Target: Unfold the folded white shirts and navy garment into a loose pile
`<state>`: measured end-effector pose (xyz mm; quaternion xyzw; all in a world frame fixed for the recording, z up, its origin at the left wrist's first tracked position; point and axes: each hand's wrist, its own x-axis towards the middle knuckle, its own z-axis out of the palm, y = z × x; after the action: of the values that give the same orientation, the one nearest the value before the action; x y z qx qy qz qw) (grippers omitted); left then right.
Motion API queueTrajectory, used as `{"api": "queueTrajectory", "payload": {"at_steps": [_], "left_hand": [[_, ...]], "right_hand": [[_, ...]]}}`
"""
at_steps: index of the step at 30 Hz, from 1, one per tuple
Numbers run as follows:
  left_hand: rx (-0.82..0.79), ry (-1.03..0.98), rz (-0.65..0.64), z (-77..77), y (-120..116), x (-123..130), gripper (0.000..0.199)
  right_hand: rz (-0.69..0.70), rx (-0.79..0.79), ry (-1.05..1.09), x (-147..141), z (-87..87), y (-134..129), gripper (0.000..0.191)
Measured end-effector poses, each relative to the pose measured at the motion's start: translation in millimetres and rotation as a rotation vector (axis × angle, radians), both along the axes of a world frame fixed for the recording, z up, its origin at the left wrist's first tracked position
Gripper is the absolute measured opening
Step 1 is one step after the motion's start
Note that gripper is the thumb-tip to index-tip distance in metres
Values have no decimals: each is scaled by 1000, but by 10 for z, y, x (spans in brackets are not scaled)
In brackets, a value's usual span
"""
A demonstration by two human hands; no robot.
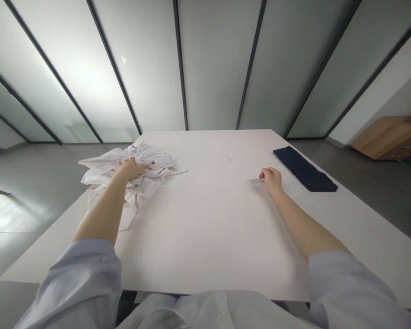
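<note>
Here, white cloth (150, 160): crumpled in a loose heap at the far left of the table (205, 219), directly under and around the left hand (129, 169), part of it reaching past the table's left edge in the view.
Cloth's direction: the heap spreads widest from left to right; a thin end points right, and a looser flap trails toward the person.
Left grip: the thumb side shows on top of the folds, the other fingers sunk among them; how tightly they close cannot be told.
Right hand (271, 177): well apart from the heap, at the table's right, fingers curled in with the tips drawn together, holding nothing visible.
Dark folded cloth (303, 168): flat, just right of that hand, its long axis running roughly along the table's right edge.
</note>
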<state>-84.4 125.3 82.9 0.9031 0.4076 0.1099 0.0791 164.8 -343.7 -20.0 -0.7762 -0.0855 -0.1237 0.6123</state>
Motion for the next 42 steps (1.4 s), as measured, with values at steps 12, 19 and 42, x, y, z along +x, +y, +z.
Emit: {"api": "queueTrajectory", "payload": {"at_steps": [12, 19, 42], "left_hand": [[-113, -208, -723, -714, -1904, 699, 33], [-204, -157, -728, -1013, -1836, 812, 31], [-204, 6, -649, -856, -2068, 879, 98]], "right_hand": [[-379, -754, -1, 357, 54, -611, 37], [-515, -932, 204, 648, -104, -1432, 43], [609, -411, -170, -519, 69, 837, 39]]}}
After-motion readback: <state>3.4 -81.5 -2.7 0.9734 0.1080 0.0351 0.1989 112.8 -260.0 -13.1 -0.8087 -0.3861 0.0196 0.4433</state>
